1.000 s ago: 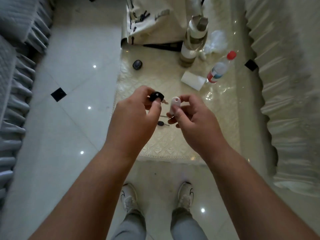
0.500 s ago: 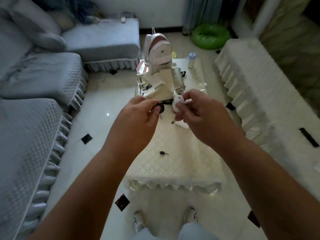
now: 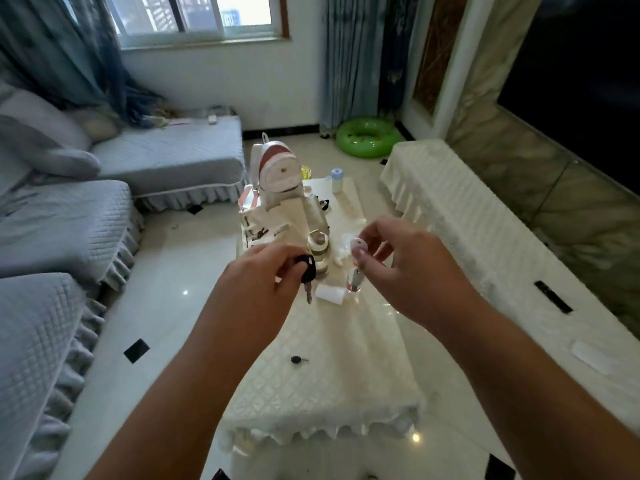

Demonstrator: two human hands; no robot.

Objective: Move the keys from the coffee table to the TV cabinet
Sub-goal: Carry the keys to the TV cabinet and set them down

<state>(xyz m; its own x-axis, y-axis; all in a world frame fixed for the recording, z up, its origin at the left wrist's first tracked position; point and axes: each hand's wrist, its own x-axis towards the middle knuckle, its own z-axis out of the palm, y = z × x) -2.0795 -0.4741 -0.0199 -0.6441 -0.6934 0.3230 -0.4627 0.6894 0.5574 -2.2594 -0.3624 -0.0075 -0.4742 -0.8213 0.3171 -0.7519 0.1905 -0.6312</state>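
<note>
My left hand (image 3: 258, 284) pinches a black-headed key (image 3: 307, 270), its metal blade hanging down, above the coffee table (image 3: 332, 368), which is draped in a cream quilted cloth. My right hand (image 3: 412, 271) holds a white key fob (image 3: 357, 244) between thumb and fingers, a little to the right of the black key. Another small black key (image 3: 297, 359) lies on the cloth near the table's front. The TV cabinet (image 3: 485, 244), covered in a white cloth, runs along the right wall beneath the dark TV screen (image 3: 588, 84).
On the table's far half stand a white backpack (image 3: 277, 171), a white bag (image 3: 273, 226), a taped bottle (image 3: 318, 251), a small white box (image 3: 330, 294) and a blue-capped bottle (image 3: 337, 180). Grey sofas (image 3: 62, 220) line the left. A green swim ring (image 3: 367, 136) lies on the floor. A dark remote (image 3: 553, 296) rests on the cabinet.
The view has tilted up from the table and my feet to the whole room. My hands have drawn apart, each keeping its key.
</note>
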